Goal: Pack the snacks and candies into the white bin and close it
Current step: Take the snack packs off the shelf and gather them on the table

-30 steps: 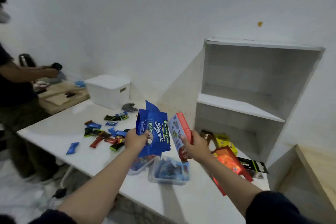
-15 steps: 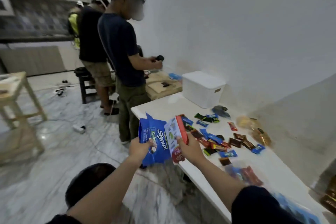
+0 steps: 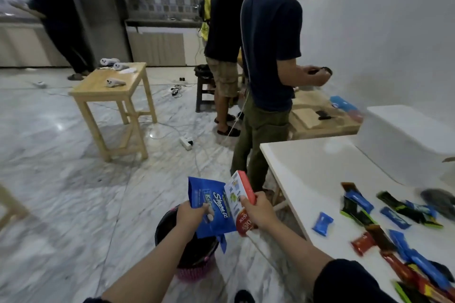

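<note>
Beside the bench [image 3: 307, 170], snacks carried off-course.
Left hand [image 3: 190, 214] grips blue pouch [image 3: 211, 211], right hand [image 3: 258, 211] red box [image 3: 242, 192]; view has swung away from the closed white bin [image 3: 406, 135].

Blue snack bag [image 3: 213, 209]: glossy pouch, upright, pinched at its left edge, held over the floor off the table's edge.
Red-and-white box [image 3: 240, 198]: tilted, gripped beside the bag.
Candies [image 3: 384, 226]: small wrapped pieces scattered on the white table.
White bin [image 3: 403, 140]: lid on, at the table's far end.
</note>
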{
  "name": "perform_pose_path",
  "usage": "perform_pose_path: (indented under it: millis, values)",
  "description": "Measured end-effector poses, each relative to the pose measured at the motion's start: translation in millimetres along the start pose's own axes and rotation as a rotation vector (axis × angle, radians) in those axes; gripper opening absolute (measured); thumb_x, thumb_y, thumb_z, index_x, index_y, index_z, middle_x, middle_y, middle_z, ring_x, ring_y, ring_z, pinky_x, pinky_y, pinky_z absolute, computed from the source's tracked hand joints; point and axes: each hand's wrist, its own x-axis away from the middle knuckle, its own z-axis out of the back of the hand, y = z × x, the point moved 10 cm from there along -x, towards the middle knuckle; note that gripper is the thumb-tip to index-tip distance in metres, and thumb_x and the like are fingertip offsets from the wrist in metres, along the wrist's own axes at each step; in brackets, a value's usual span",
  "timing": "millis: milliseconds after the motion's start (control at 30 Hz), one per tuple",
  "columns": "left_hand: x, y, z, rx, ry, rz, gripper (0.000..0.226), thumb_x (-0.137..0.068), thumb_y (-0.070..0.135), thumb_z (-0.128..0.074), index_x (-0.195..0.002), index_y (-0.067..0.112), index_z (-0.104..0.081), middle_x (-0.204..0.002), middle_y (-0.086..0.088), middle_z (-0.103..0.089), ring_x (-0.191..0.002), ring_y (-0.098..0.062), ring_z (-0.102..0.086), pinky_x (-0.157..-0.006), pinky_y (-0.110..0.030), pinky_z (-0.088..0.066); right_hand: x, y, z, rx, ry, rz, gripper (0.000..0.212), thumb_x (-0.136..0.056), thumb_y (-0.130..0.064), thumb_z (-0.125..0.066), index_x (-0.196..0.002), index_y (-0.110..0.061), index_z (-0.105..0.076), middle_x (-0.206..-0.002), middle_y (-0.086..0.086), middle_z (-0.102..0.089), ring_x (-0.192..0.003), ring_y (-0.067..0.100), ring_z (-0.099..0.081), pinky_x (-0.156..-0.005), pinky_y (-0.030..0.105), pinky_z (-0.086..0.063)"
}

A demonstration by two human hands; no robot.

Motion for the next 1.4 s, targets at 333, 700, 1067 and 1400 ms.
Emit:
perform_pose_path:
  millis: [333,700,1067,1400]
  values:
    - [-59.0,-85.7,20.3,0.134,0.350,0.354,0.047,-0.089,-0.003,-0.054,-0.044,0.011,-0.056,-0.031,0.007,-0.054,-0.056,-0.023,-0.052,-0.056,-0.030,-0.044,-118.9,63.3,-98.9,0.135,-0.391,-0.150,0.033,-0.087,-0.043,-0.061,-0.104,-0.016,-0.054,-0.100,0.003,-0.064,-0.089,0.017,-0.064,-0.075,0.032,-0.054]
    - [-117.4,-166.5,34.6,0.186,0.421,0.675,0.027,-0.082,-0.007,-0.054,-0.058,0.005,-0.054,-0.060,-0.014,-0.058,-0.061,-0.029,-0.052,-0.058,-0.034,-0.042,-158.8,121.9,-180.0,0.273,-0.578,-0.295,0.038,-0.088,-0.044,-0.059,-0.108,-0.013,-0.053,-0.096,0.005,-0.061,-0.089,0.021,-0.061,-0.079,0.034,-0.049]
    - [-245.9,-279.9,46.6,0.015,0.383,0.637,0.082,-0.057,0.056,-0.070,-0.120,0.007,-0.051,-0.112,-0.009,-0.064,-0.102,-0.027,-0.062,-0.092,-0.044,-0.051,-242.7,150.5,-240.1,0.391,-0.585,-0.212,0.082,-0.090,-0.041,-0.058,-0.152,-0.012,-0.015,-0.151,0.009,-0.037,-0.137,0.024,-0.040,-0.106,0.034,-0.035]
    - [-184.4,-240.9,13.1,-0.106,0.264,0.705,0.039,-0.088,0.034,-0.061,-0.110,0.001,-0.062,-0.103,-0.012,-0.065,-0.097,-0.029,-0.061,-0.073,-0.029,-0.042,-212.3,163.4,-210.5,0.422,-0.638,-0.317,0.072,-0.094,-0.042,-0.052,-0.151,-0.016,-0.017,-0.155,0.006,-0.031,-0.140,0.024,-0.034,-0.110,0.039,-0.036]
